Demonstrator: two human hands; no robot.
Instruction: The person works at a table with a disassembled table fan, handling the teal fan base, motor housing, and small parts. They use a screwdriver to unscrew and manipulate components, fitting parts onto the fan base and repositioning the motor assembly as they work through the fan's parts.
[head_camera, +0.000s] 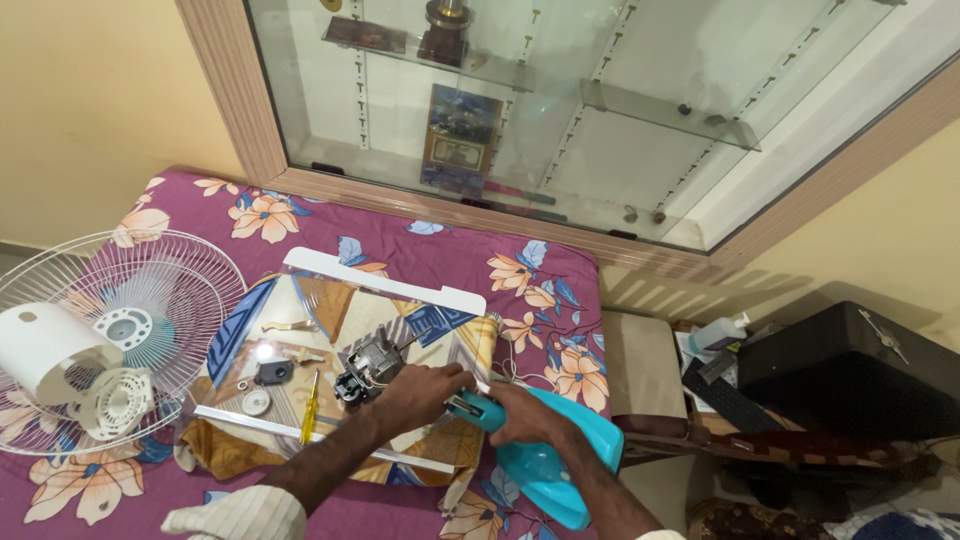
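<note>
Turquoise plastic covers the fan base (560, 455), smooth and glossy, with a short neck whose dark end sits between my hands. My right hand (528, 412) curls around that neck from above, fingers wrapped shut on it. My left hand (425, 388) lies palm down just beside it, fingers bent over the grey fan motor (368, 362); whether it grips, I cannot tell.

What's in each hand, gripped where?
Right hand grips the teal fan body at its upper end. Left hand rests by the motor; grip unclear.
</note>
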